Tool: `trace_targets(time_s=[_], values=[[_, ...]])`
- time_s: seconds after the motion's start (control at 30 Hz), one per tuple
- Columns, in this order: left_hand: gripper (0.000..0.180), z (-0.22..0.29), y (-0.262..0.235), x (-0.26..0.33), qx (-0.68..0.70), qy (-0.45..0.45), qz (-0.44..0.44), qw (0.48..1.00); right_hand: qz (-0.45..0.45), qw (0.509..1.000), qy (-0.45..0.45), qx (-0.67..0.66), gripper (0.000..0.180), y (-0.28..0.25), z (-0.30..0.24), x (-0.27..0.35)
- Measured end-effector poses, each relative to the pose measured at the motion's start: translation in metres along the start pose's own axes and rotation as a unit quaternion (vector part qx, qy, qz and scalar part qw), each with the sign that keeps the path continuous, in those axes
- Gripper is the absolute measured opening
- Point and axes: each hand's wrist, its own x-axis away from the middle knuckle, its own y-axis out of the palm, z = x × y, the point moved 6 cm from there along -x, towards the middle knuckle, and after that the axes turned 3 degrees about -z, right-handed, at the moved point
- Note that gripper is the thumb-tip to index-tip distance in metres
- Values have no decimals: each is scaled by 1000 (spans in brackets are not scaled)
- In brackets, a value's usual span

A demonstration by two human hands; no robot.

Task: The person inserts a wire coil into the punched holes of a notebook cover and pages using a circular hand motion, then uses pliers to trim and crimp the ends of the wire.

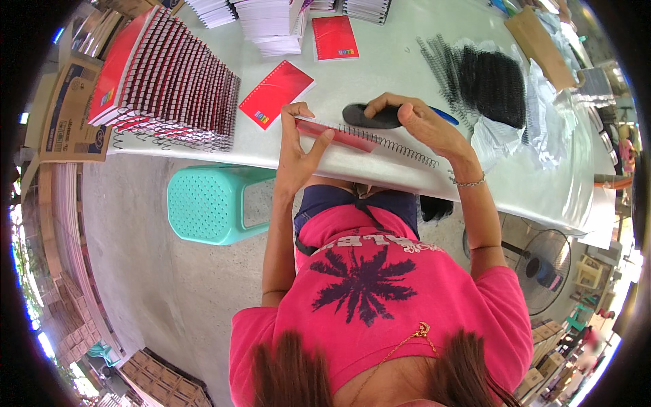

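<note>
We are holding a red notebook (339, 136) at the near edge of the white surface (400, 68), its black wire spiral (400, 146) running along its side. Our left hand (298, 146) has its grip clamped on the notebook's left end, while our right hand (413, 119) is closing its grip around a black-handled tool (373, 117) just above the spiral. A row of bound red notebooks (169, 81) is lying to the left, loose black spirals (488, 81) to the right.
</note>
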Motion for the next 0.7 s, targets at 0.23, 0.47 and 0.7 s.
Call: trace_targets(time_s=[0.23, 0.47, 0.7], values=[[37, 3, -3, 5, -46, 19, -11, 999, -94, 993, 60, -33, 59, 23, 36, -8], [35, 10, -5, 2, -61, 15, -38, 997, -51, 989, 43, -134, 44, 18, 31, -13], [35, 6, -3, 1, -61, 0, -62, 996, -39, 988, 82, 128, 38, 21, 3, -25]])
